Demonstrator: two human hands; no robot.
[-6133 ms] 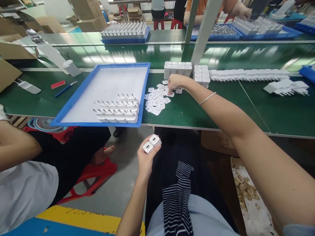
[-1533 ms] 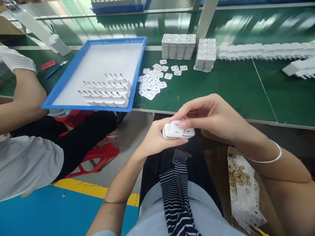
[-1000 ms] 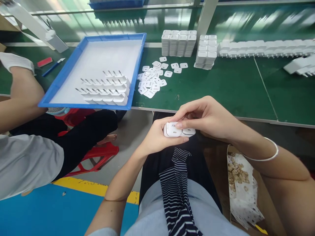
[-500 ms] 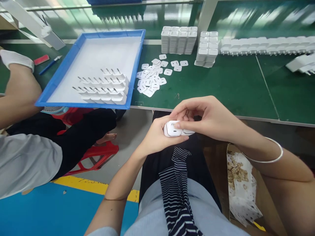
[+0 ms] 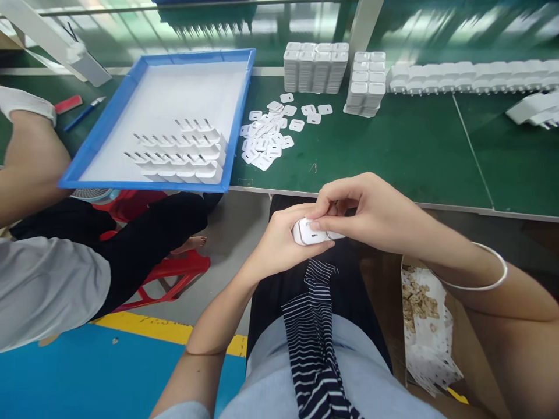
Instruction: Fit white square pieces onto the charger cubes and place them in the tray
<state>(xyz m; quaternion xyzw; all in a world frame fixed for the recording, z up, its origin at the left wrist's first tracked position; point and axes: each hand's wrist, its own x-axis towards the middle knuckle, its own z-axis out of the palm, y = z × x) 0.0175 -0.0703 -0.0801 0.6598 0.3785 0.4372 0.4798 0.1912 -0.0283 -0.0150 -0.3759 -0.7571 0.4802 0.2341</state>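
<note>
The left hand (image 5: 279, 244) is closed around two small white charger bodies (image 5: 315, 233), held side by side above the lap, just in front of the bench (image 5: 414, 157) edge. The right hand (image 5: 371, 212) pinches them from above; its fingertips (image 5: 315, 224) press flat on the upper face of one body, as if to seat a thin piece there. Held so low and close, the faces are turned up toward the eyes.

On the bench lies a loose heap of small white cover plates (image 5: 267, 139), within reach of the right hand. The blue tray (image 5: 238, 116) to the left holds three short rows of white chargers (image 5: 179, 154) with prongs up, all in its near right corner. Behind the plates stand stacks of white charger bodies (image 5: 315, 67). Beside the knee, a cardboard box (image 5: 425, 326) holds white paper and brownish scraps.
</note>
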